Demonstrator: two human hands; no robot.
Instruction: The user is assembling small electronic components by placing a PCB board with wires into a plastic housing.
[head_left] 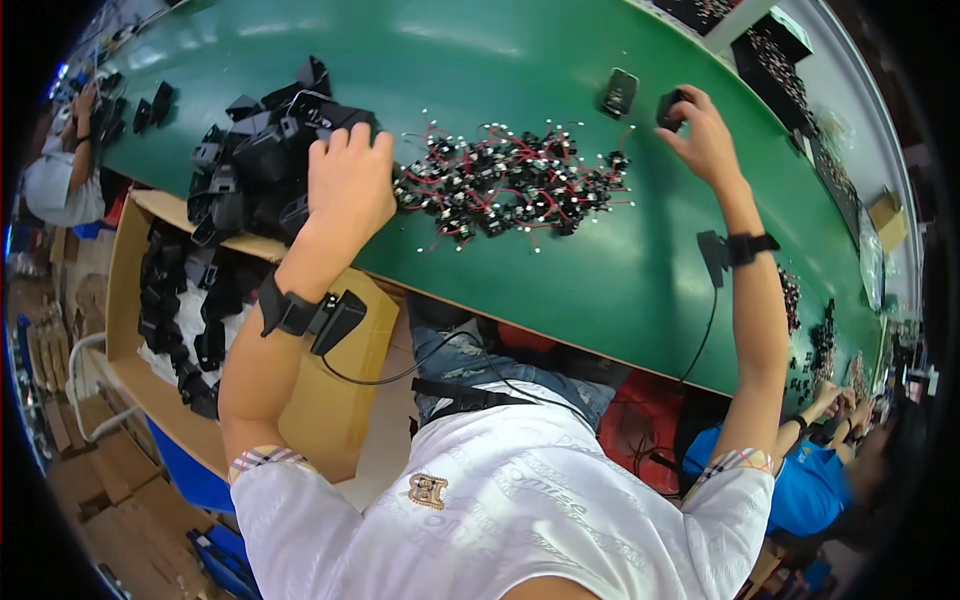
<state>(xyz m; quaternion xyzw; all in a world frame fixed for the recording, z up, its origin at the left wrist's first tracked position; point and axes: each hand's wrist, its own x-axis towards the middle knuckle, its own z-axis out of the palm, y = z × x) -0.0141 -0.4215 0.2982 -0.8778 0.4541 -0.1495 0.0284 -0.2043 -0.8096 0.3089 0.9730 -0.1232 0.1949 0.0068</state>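
My left hand (352, 180) is at the right edge of a heap of black plastic housings (262, 150). Its fingers are bent over one black plastic housing (345, 115) and grip it, with the thumb side partly hidden. Farther right, my right hand (708, 138) pinches a small black plastic part (669, 110) between thumb and fingers, just above the table. Beside it lies a black rectangular case (620, 92). Between my hands spreads a tangle of small black components with red wires and white connectors (515, 180).
Below the table's left edge stands an open cardboard box (345, 410) holding more black parts. The green table (560, 285) runs on to the right, where a person in blue (808, 485) works. Another person (65, 180) sits at the far left. Cables hang from both my wrist straps.
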